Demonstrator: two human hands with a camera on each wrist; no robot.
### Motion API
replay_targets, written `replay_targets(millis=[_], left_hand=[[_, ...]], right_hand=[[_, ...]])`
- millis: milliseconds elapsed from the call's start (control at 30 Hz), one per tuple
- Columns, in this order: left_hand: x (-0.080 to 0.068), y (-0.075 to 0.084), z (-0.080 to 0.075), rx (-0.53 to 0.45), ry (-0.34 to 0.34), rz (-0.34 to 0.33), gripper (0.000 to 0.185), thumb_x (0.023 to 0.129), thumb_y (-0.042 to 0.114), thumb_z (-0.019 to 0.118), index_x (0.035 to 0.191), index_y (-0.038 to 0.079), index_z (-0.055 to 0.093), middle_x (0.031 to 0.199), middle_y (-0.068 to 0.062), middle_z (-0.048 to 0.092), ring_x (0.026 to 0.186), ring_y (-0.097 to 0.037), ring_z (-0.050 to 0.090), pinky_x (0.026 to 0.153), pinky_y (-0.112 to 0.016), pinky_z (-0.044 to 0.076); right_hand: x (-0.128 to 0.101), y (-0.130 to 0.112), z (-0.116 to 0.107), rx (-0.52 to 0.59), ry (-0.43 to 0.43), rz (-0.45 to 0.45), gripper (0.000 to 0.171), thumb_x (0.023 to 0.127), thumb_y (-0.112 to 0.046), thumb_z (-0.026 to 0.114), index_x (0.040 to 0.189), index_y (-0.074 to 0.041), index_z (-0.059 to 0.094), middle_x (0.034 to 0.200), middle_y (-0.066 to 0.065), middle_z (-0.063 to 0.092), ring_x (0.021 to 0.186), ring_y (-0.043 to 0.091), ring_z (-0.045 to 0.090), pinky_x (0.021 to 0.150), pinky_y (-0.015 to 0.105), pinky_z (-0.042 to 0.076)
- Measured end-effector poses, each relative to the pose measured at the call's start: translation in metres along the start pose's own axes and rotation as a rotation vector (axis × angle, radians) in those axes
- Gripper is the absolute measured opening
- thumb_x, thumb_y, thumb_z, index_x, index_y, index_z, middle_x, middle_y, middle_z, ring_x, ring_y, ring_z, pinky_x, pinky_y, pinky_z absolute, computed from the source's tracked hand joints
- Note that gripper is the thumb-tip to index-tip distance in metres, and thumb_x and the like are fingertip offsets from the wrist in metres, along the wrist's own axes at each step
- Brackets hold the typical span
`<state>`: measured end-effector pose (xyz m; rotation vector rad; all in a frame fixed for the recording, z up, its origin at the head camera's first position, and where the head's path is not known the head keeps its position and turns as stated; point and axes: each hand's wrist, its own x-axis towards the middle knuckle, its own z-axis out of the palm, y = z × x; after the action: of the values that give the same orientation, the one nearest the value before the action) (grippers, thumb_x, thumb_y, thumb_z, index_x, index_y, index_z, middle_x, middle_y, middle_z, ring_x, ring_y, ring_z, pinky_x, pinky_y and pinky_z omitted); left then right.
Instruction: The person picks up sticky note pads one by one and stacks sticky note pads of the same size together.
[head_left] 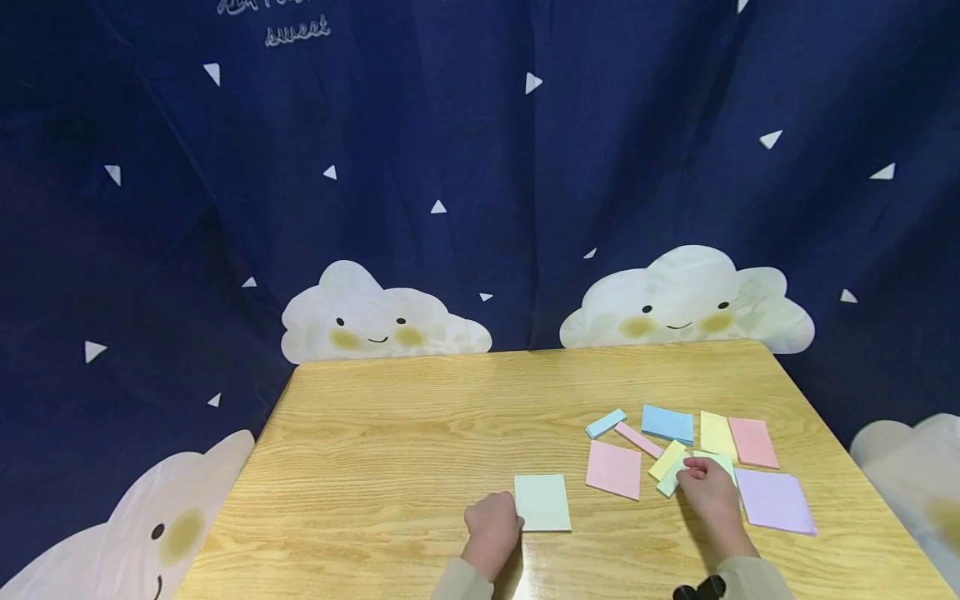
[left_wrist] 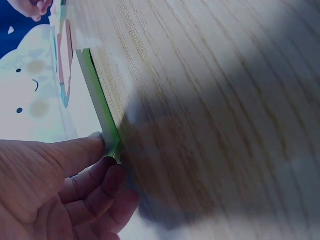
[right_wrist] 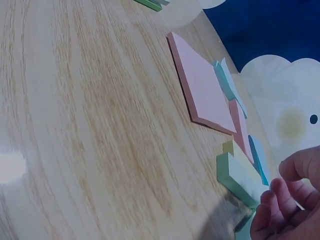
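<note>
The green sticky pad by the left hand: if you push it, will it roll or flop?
Probably neither. The green sticky pad lies flat on the table, so it should slide, not roll. It looks like a thin stack with a firm edge where the left hand touches it, likely light.

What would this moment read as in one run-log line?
left hand: touches edge of pale green pad | right hand: fingertips on narrow green pad | scattered pastel pads beside it | wooden table

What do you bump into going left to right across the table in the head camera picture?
Left hand → pale green pad → big pink pad → right hand → purple pad. The small pads bunched behind overlap, so I skip them.
</note>
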<state>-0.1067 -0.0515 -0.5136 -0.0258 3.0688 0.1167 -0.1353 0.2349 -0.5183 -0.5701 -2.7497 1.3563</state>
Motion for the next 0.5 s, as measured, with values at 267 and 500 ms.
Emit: replay_targets(millis=[267, 500], left_hand=[[0.000, 0.001, 0.001, 0.017, -0.011, -0.006, 0.033, 0.073, 0.033, 0.071, 0.057, 0.009, 0.057, 0.052, -0.003, 0.052, 0.049, -0.016, 0.054, 0.045, -0.032, 0.042], [-0.001, 0.000, 0.000, 0.022, -0.013, -0.008, 0.033, 0.073, 0.034, 0.071, 0.057, 0.009, 0.056, 0.050, -0.001, 0.051, 0.047, -0.013, 0.052, 0.045, -0.030, 0.042]], right_hand=[[-0.002, 0.004, -0.005, -0.022, 0.000, 0.004, 0.035, 0.080, -0.011, 0.046, 0.107, 0.011, 0.049, 0.088, 0.017, 0.056, 0.083, 0.029, 0.051, 0.066, 0.033, 0.038], [-0.002, 0.011, -0.011, -0.042, 0.038, -0.012, 0.035, 0.077, -0.009, 0.046, 0.105, 0.012, 0.051, 0.085, 0.018, 0.058, 0.081, 0.030, 0.053, 0.066, 0.034, 0.038]])
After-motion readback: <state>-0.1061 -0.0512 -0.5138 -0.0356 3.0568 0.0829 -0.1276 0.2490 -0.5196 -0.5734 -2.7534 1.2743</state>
